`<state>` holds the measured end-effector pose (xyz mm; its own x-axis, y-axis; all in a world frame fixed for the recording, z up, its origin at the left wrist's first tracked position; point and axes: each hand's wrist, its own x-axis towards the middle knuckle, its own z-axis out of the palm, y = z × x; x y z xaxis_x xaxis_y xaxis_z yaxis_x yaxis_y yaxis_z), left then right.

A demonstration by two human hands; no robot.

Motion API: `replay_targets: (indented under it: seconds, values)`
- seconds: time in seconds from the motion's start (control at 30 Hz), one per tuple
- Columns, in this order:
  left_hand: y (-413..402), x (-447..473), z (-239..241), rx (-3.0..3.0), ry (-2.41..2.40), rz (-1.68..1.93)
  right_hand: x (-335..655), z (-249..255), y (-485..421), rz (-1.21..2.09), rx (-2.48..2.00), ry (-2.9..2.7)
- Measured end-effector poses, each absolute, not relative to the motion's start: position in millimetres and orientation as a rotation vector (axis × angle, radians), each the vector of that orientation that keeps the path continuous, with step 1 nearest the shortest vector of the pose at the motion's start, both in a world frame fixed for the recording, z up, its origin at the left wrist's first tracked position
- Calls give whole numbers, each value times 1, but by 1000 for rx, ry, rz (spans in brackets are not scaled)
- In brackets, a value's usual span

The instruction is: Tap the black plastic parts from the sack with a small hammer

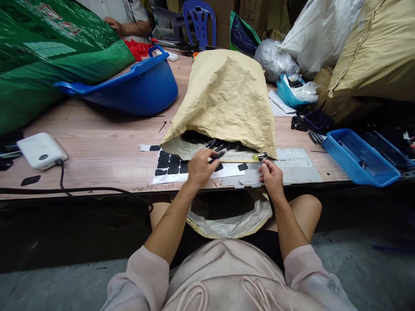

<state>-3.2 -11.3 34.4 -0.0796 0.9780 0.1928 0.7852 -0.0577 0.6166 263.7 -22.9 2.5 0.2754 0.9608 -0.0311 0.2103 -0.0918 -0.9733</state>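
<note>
My left hand [201,167] pinches a small black stick-like part [217,156], its exact kind too blurred to tell. My right hand [272,176] is closed around a small hammer [260,156] with a yellow-green tip and a metal head. Behind both hands, a tan woven sack [231,95] lies on the table, its mouth towards me. Several similar black parts [214,143] show inside the opening. Under my left hand is a white sheet with black rounded stickers [173,166]. Beside it, a grey plate [292,166] lies along the table edge.
A second sack [230,226] gapes open on my lap below the edge. The blue basin [129,93] and white box with a cable [42,150] are left; a blue basket [359,157] is right. Another person's arm [129,28] shows at the back.
</note>
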Motion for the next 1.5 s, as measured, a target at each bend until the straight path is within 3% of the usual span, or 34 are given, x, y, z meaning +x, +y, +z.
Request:
replay_targets:
  seconds: [0.13, 0.47, 0.73, 1.5]
  values:
    - [-14, 19, 15, 2086, 1537, 818, 267, 2, -23, 949, -1547, -1160]
    - [-9, 23, -1, 1991, 1539, 847, 240, 26, -44, 475, -1348, -1769]
    - [-9, 24, -1, 1990, 1525, 827, 212, 43, -54, 249, -1261, -1879]
    - [-10, 22, 0, 1991, 1497, 852, 242, 30, -38, 234, -1406, -1722]
